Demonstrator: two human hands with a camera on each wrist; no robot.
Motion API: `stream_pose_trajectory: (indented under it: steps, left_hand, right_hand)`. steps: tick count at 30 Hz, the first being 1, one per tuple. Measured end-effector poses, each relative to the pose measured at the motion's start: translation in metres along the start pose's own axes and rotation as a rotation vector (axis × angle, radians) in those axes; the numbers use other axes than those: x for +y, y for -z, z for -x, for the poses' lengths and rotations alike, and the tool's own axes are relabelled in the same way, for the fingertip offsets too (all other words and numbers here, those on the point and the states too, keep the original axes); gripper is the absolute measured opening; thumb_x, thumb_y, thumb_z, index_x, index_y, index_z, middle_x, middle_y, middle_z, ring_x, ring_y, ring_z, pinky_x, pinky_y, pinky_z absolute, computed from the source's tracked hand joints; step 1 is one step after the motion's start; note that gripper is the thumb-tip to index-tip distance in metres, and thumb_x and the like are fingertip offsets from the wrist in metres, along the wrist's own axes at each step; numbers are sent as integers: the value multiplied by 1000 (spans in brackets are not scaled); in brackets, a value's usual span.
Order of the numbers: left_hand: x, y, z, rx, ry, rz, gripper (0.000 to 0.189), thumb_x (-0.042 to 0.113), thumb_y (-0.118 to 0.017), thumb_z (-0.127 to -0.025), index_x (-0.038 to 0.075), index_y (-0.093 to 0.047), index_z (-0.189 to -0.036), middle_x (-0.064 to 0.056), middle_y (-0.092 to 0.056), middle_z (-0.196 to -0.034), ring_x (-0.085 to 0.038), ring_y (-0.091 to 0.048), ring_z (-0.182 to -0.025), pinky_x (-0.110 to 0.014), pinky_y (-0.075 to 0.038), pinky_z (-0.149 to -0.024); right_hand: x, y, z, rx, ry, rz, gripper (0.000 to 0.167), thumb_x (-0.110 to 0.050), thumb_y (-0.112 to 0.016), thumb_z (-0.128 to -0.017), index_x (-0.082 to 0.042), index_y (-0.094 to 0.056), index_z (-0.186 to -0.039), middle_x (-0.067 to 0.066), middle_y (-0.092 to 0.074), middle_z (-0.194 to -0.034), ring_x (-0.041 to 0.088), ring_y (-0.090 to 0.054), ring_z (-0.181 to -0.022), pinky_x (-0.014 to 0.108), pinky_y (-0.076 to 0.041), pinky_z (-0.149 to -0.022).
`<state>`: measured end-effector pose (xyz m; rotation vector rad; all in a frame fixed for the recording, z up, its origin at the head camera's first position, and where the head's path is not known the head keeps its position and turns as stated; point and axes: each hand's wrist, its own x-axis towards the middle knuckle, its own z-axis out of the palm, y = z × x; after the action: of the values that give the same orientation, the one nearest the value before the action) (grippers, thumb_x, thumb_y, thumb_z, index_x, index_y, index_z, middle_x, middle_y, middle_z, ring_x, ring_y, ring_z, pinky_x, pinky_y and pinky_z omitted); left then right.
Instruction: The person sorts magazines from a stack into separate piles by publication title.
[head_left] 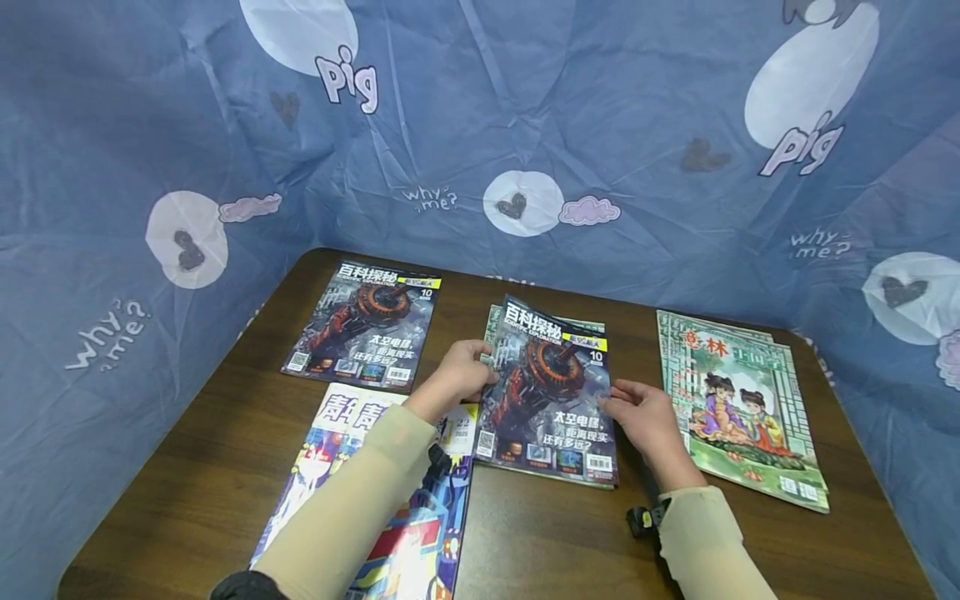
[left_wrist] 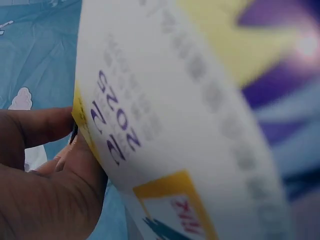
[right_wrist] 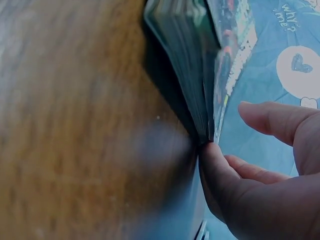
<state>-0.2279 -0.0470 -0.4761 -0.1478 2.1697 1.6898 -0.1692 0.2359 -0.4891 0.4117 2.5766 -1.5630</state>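
A dark space-themed magazine (head_left: 551, 392) lies over a green-edged magazine (head_left: 495, 321) in the middle of the table, its upper left corner curling up. My left hand (head_left: 461, 375) pinches its left edge between thumb and fingers. In the left wrist view, a white magazine cover (left_wrist: 125, 100) partly hides that grip beside my left hand (left_wrist: 55, 165). My right hand (head_left: 645, 421) is at the right edge. The right wrist view shows a finger of my right hand (right_wrist: 250, 185) touching the stacked page edges (right_wrist: 185, 75), while the thumb stands apart from them.
Another dark magazine of the same cover (head_left: 367, 325) lies at the back left. Colourful magazines (head_left: 405, 533) overlap at the front left, under my left forearm. Green illustrated magazines (head_left: 742, 408) are stacked at the right. A blue printed cloth (head_left: 450, 125) hangs behind the brown table (head_left: 540, 542).
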Motion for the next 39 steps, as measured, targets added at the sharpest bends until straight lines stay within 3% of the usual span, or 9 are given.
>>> stream_pose_trajectory:
  steps: [5, 12, 19, 23, 29, 35, 39]
  left_hand:
    - [8, 2, 2, -24, -20, 34, 55, -6, -64, -94, 2, -50, -147, -15, -59, -126, -13, -47, -55, -31, -50, -56]
    - [17, 5, 8, -52, -41, 87, 55, -7, -62, -95, 0, -48, -148, -18, -55, -131, -17, -58, -67, -33, -52, -60]
    - [15, 8, 10, -79, -54, 144, 56, -7, -62, -93, -1, -48, -147, -15, -64, -96, -18, -61, -70, -33, -54, -61]
    - [15, 12, 12, -94, -66, 190, 56, -7, -62, -93, -1, -47, -146, -12, -64, -86, -19, -61, -71, -32, -53, -60]
    - [13, 16, 15, -94, -81, 225, 55, -7, -61, -92, -1, -48, -145, -13, -63, -92, -19, -61, -73, -32, -54, -61]
    - [12, 19, 19, -100, -89, 263, 52, -7, -61, -91, -2, -50, -142, -12, -64, -92, -18, -62, -72, -32, -56, -61]
    - [11, 23, 19, -97, -87, 270, 51, -7, -62, -93, -3, -50, -142, -15, -67, -95, -18, -63, -73, -32, -56, -62]
  right_hand:
    - [-1, 0, 0, 2, -13, -4, 61, -18, -73, -94, 10, -49, -143, 27, -58, -135, 37, -57, -123, 46, -48, -100]
    - [-1, 1, 0, -4, -21, 0, 61, -19, -72, -95, 9, -49, -144, 27, -57, -137, 38, -56, -124, 47, -48, -101]
    - [-3, 4, 1, -21, 4, -26, 65, -20, -73, -95, 10, -46, -146, 29, -53, -140, 39, -52, -128, 47, -46, -103]
    - [-4, 8, 0, -37, 5, -73, 70, -24, -75, -94, 9, -45, -147, 28, -51, -142, 38, -49, -131, 47, -43, -106]
    - [-2, 11, -2, -66, 13, -126, 71, -28, -77, -93, 8, -46, -147, 26, -52, -141, 33, -49, -130, 42, -44, -105]
    - [-3, 12, 0, -105, 41, -218, 68, -23, -76, -94, 9, -46, -145, 27, -55, -138, 27, -56, -120, 25, -51, -92]
    - [-5, 12, 1, -117, 79, -260, 65, -19, -76, -94, 10, -47, -144, 28, -56, -134, 21, -60, -111, 23, -52, -87]
